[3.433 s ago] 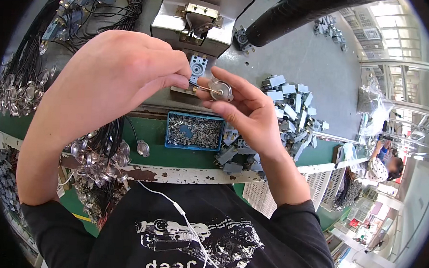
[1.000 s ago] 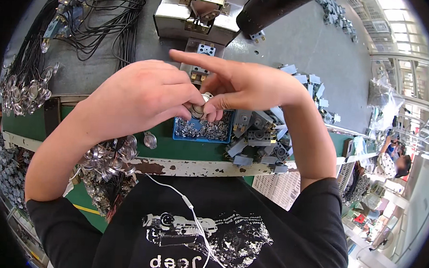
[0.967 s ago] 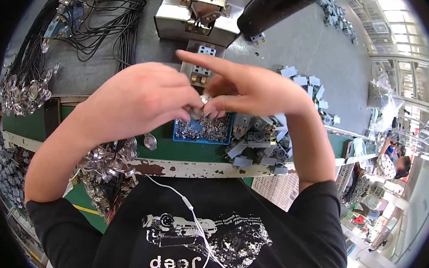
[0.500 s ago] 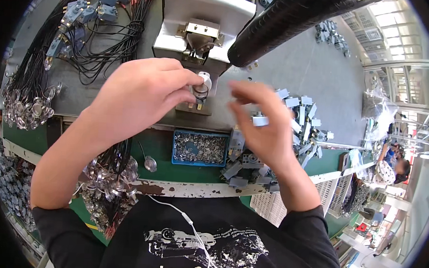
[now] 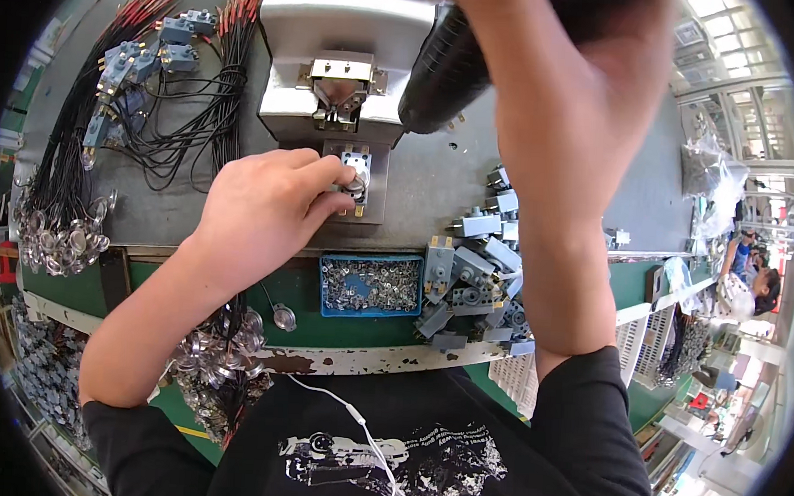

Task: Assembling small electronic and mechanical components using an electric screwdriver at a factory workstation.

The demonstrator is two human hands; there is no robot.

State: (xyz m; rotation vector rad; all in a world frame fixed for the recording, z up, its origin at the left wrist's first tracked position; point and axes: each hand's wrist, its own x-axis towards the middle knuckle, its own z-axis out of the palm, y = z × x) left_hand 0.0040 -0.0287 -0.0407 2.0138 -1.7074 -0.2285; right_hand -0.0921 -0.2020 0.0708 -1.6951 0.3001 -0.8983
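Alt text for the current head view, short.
A bare left hand holds a round silver metal disc at a blue-grey block on a flat metal plate; the blurred right hand is raised near a thick black bar, its grip unclear. Nearby: a blue rectangular tray of small metal pieces and piled blue-grey blocks.

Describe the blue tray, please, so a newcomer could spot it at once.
Start at the silver machine, upper centre, and look below it to the green strip. There lies the tray, holding tiny metal pieces. Its bright blue, rectangular rim sets it apart from the grey-blue blocks heaped on its right.
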